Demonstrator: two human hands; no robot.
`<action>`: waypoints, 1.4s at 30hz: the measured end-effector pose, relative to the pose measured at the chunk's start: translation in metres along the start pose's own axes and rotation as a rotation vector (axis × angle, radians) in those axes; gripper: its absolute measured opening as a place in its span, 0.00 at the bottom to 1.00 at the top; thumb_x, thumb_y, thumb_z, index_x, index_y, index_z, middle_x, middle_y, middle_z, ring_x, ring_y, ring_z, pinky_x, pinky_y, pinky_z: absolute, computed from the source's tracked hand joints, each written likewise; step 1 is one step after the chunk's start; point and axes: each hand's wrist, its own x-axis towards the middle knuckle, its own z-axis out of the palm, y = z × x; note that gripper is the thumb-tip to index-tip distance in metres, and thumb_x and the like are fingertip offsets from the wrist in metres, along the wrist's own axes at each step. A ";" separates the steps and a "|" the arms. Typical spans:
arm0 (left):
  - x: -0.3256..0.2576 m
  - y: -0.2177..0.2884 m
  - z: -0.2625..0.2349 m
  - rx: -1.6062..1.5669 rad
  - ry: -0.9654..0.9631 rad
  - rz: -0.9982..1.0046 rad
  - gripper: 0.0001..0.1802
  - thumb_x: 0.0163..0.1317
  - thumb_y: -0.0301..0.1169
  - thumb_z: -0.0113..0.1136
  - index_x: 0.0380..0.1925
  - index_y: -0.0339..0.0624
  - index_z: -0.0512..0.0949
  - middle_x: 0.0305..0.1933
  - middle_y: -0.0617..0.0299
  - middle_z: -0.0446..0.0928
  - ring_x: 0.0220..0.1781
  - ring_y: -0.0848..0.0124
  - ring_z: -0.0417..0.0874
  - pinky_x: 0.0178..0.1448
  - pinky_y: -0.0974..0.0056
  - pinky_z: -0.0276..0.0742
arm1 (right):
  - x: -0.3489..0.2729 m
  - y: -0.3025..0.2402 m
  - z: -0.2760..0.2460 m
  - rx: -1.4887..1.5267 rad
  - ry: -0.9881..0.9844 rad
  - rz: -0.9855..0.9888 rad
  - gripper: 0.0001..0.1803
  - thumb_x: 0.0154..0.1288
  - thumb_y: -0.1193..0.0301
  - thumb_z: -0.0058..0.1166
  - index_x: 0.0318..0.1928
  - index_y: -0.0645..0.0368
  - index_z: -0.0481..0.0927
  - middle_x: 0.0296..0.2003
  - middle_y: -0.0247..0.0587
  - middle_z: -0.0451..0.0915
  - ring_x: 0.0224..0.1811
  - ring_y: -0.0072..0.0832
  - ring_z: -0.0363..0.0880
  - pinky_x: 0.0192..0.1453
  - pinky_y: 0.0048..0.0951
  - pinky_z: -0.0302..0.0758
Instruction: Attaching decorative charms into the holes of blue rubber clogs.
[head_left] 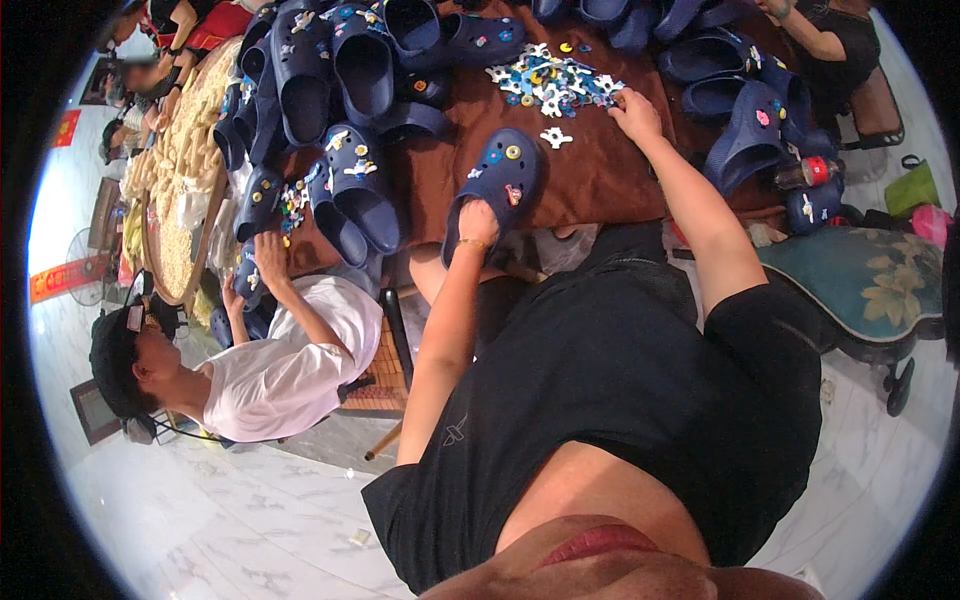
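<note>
My left hand (478, 222) is pushed into the opening of a navy clog (515, 165) at the table's near edge, its fingers hidden inside. The clog carries a few charms, one yellow and round, one red and white. My right hand (636, 115) reaches to the right edge of a heap of small shoe charms (560, 80), white, blue and yellow. Its fingers are drawn together there; what they pinch is too small to make out. A single white charm (555, 138) lies apart, between the heap and the clog.
Navy clogs (365, 190) crowd the brown-covered table (590, 190) at left, more clogs (745, 130) at right. A bottle (808, 172) lies at the right edge. To my left a person in white (290, 350) handles a clog. A green-blue chair (860, 285) stands at right.
</note>
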 end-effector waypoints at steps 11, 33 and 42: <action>-0.002 0.007 -0.007 -0.013 0.017 -0.026 0.08 0.45 0.26 0.48 0.20 0.35 0.77 0.30 0.44 0.77 0.36 0.51 0.78 0.45 0.54 0.72 | -0.011 -0.026 0.003 -0.071 0.081 0.071 0.14 0.57 0.63 0.48 0.41 0.54 0.77 0.40 0.51 0.76 0.43 0.47 0.75 0.46 0.43 0.70; -0.005 0.006 -0.006 -0.025 0.068 -0.008 0.08 0.45 0.27 0.48 0.19 0.36 0.76 0.30 0.45 0.77 0.36 0.53 0.78 0.45 0.55 0.72 | -0.073 -0.076 0.034 1.057 -0.487 0.276 0.09 0.57 0.76 0.49 0.38 0.65 0.76 0.29 0.38 0.78 0.26 0.22 0.77 0.29 0.21 0.75; -0.002 0.013 -0.014 -0.016 0.015 -0.015 0.08 0.44 0.27 0.49 0.19 0.36 0.76 0.29 0.46 0.77 0.35 0.52 0.77 0.44 0.55 0.73 | -0.121 -0.124 0.038 0.497 -0.293 -0.343 0.07 0.50 0.76 0.53 0.33 0.61 0.77 0.29 0.41 0.77 0.30 0.31 0.77 0.36 0.31 0.73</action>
